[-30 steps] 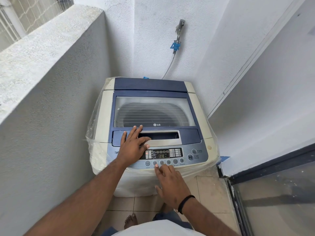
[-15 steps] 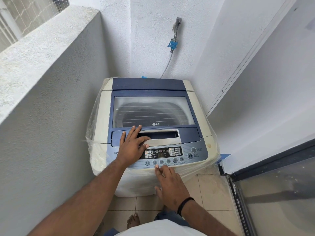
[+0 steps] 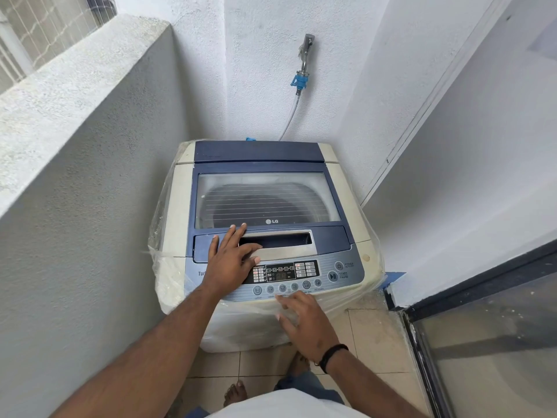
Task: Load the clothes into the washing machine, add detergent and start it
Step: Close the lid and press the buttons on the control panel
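Observation:
A top-loading washing machine (image 3: 177,212) with a blue lid stands in the corner, wrapped in clear plastic at its sides. Its glass lid (image 3: 266,200) is closed and the drum beneath looks dark. My left hand (image 3: 230,257) lies flat with spread fingers on the lid's front edge, beside the handle recess (image 3: 286,239). The control panel (image 3: 304,274) shows a dim display. My right hand (image 3: 304,319) hovers at the panel's front edge, its fingertips just below the row of round buttons (image 3: 294,286). No clothes or detergent are in view.
A concrete parapet wall (image 3: 75,146) closes the left side. A tap with a blue connector (image 3: 300,79) and hose sits on the back wall. A glass sliding door (image 3: 488,351) is at the lower right. My bare feet (image 3: 235,393) stand on the tiled floor.
My right hand has drawn back slightly from the button row toward the panel's front edge. The left hand stays on the lid. The display digits now look dimmer.

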### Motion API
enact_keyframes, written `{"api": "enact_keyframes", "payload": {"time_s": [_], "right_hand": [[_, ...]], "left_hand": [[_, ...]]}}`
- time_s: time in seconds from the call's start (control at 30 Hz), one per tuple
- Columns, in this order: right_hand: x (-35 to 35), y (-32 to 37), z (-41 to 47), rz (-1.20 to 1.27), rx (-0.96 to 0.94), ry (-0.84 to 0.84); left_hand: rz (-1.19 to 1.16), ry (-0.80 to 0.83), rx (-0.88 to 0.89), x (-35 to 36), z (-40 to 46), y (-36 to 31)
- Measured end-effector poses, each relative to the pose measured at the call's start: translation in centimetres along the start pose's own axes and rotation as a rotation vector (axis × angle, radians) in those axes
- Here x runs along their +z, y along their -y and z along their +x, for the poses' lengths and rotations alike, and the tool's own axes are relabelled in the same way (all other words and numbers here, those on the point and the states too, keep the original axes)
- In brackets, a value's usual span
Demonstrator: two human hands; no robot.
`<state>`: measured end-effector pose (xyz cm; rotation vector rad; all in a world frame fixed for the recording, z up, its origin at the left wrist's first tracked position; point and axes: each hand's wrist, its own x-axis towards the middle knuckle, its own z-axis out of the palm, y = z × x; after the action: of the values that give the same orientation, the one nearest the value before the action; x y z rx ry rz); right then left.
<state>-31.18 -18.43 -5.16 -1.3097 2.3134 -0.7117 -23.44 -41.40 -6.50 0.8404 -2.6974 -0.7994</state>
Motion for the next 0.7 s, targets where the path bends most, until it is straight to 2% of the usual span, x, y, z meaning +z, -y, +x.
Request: {"api": "enact_keyframes", "payload": {"time_s": [0.27, 0.4, 0.53, 0.7], "right_hand": [[-3.8, -4.7, -0.7, -0.054, 0.237, -0.337], [-7.1, -6.1, 0.3, -0.079, 0.363, -0.408], [-9.5, -7.0, 1.9, -0.112, 0.457, -0.387], [-11.2, -7.3, 4.0, -0.15, 0.54, -0.191]], "left_hand": [[-0.001, 0.004, -0.005, 0.0, 0.0, 0.0], [0.005, 0.005, -0.006, 0.0, 0.0, -0.1], [0.008, 0.011, -0.004, -0.1, 0.0, -0.1], [0.003, 0.015, -0.005, -0.3, -0.1, -0.2]]}}
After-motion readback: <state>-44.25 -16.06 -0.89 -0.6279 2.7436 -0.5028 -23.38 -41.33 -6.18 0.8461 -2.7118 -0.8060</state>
